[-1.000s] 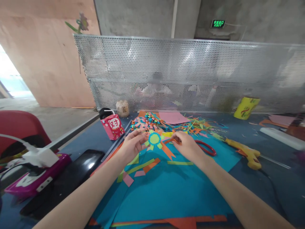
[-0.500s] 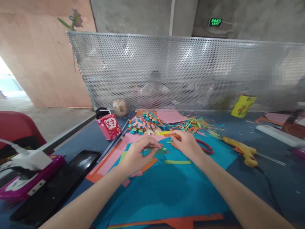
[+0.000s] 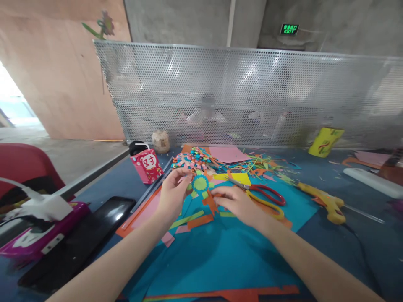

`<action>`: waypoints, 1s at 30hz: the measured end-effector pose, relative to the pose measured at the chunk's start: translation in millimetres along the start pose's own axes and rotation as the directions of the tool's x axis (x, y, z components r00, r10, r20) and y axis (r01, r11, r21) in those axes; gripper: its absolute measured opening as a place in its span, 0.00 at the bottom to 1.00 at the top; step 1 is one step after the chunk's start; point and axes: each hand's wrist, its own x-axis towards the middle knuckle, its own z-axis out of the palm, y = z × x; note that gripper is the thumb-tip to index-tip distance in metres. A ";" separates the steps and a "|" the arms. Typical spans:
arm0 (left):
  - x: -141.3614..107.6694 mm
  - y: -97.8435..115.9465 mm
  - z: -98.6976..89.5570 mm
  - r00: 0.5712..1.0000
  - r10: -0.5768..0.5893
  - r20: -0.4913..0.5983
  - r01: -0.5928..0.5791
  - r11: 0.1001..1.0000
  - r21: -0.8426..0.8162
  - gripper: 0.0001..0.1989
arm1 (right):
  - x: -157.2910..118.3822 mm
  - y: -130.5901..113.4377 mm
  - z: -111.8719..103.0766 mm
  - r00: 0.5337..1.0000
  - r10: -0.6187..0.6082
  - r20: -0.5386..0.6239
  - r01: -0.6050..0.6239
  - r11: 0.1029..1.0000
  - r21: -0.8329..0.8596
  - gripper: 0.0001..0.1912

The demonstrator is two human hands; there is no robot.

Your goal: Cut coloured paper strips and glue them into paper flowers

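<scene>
My left hand [image 3: 173, 193] sits at the left side of the rosette [image 3: 200, 184], thumb and forefinger drawn almost together; I cannot tell from here whether they nip its edge. My right hand [image 3: 239, 206] is at the lower right with its fingers loosely bent and a little apart, the tips against an orange strip [image 3: 211, 203] just below the rosette; whether they grip it I cannot tell. The rosette, green in the middle with a blue scalloped ring, faces me between the two hands, over the blue sheet [image 3: 220, 260]. Just beyond my right hand lie the scissors [image 3: 266, 197], one handle red and one yellow, their blades reaching over a piece of yellow paper [image 3: 242, 178]. Near my left hand I see a green strip [image 3: 187, 219] and a pink scrap [image 3: 168, 239] on the sheet. Behind the rosette is a heap of cut paper [image 3: 192, 158], with a pink sheet [image 3: 228, 154] beside it. Out on the counter [image 3: 321, 172], the glue gun [image 3: 327, 203] lies to the right, and a juice box [image 3: 147, 166] and a black tablet [image 3: 78, 245] are to the left.
</scene>
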 end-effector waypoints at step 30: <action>-6.8 1.3 -0.2 0.983 0.116 0.143 -0.129 0.988 0.089 0.25 | -1.2 -11.9 1.5 0.972 0.023 -0.235 -0.026 1.000 -0.009 0.07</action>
